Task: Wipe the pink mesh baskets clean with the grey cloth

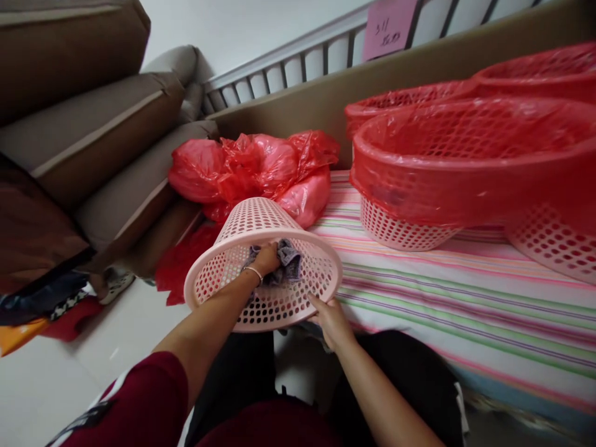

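A pink perforated plastic basket [233, 239] lies tipped on its side at the edge of the striped bed, its mouth toward me. My left hand [266, 259] reaches inside it, closed on a grey cloth [288, 261] pressed against the inner wall. My right hand [331, 320] grips the basket's lower rim with thumb and fingers and holds it up.
Several pink baskets lined with red plastic bags [465, 161] stand on the striped sheet [465, 310] to the right. A heap of red plastic bags [261, 167] lies behind the basket. Brown sofa cushions [93, 136] and clothes sit at the left, above a white floor.
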Tool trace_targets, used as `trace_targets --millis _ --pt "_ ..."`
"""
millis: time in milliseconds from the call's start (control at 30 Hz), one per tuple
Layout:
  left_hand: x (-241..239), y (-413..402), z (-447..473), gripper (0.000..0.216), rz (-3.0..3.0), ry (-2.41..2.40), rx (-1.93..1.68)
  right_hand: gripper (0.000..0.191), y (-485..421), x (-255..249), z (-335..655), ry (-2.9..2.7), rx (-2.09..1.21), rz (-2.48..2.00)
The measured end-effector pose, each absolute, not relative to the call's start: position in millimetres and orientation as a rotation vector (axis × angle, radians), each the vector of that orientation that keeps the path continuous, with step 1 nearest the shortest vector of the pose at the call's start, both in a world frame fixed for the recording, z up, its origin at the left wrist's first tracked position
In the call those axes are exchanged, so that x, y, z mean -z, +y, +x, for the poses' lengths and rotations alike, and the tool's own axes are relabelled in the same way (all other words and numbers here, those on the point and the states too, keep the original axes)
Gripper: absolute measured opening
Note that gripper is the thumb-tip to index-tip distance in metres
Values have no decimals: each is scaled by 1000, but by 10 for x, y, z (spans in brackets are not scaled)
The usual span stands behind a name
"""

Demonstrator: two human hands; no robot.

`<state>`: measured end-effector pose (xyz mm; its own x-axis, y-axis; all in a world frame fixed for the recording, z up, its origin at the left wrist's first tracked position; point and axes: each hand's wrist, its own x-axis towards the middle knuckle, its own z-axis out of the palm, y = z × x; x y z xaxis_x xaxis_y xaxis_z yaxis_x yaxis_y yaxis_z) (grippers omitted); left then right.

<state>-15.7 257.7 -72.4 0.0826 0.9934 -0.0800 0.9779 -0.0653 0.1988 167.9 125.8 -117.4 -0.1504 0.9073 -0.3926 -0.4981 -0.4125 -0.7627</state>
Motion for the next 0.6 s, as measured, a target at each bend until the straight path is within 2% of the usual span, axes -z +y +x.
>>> trace_targets --millis 267,400,600 --pt "615 1778 172 25 2244 1634 -182 56 1227 1151 1670 -549 -1739 -1057" --pt "536 1391 299 34 2247 1427 -244 51 1155 1080 1706 -495 -1742 -1073" --pt "503 1275 336 21 2166 1344 -391 56 1096 1050 1755 -476 -1759 -992"
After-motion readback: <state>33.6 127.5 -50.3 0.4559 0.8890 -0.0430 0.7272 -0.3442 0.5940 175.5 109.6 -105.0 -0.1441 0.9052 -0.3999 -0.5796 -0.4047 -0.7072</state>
